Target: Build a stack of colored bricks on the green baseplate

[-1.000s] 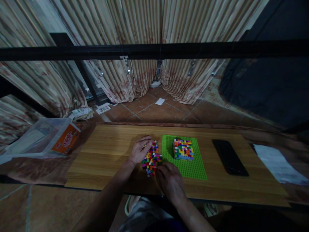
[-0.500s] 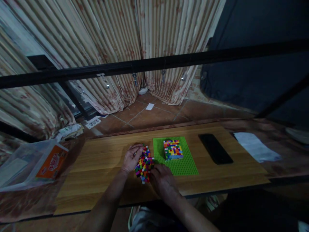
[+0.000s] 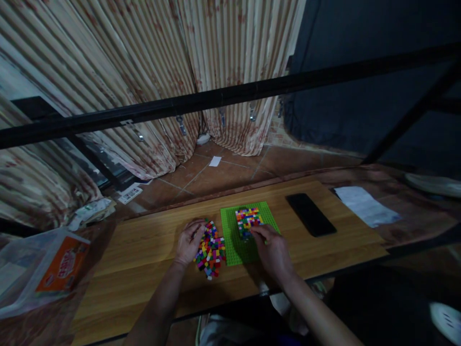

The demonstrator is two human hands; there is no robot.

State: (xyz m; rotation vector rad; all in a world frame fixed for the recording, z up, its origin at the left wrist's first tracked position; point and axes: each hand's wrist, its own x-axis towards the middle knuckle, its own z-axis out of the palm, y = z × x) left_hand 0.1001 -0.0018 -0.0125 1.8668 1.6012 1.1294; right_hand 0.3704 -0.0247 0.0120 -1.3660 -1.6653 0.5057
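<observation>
A loose pile of small colourful toy bricks [image 3: 211, 252] lies on the wooden table. My left hand [image 3: 189, 242] rests at the pile's upper left edge, fingers loosely curved and thumb apart from them. To the right of the pile is a green studded baseplate [image 3: 234, 252], bearing a squarish block of many-coloured bricks [image 3: 248, 217]. Over the near right corner of that block is my right hand [image 3: 273, 252], thumb and forefinger pinched on a small toy brick. The fingertips hide most of that brick and part of the block's front.
A black phone [image 3: 311, 215] lies on the table [image 3: 144, 259] right of the baseplate, and a white paper [image 3: 367, 205] lies beyond it. A clear plastic bin [image 3: 27, 269] with an orange label stands at left. Behind the table runs a black metal bar [image 3: 216, 99] before curtains.
My right hand has moved from the brick pile rightward to the block on the baseplate. My left hand stays by the pile. The whole view has shifted slightly.
</observation>
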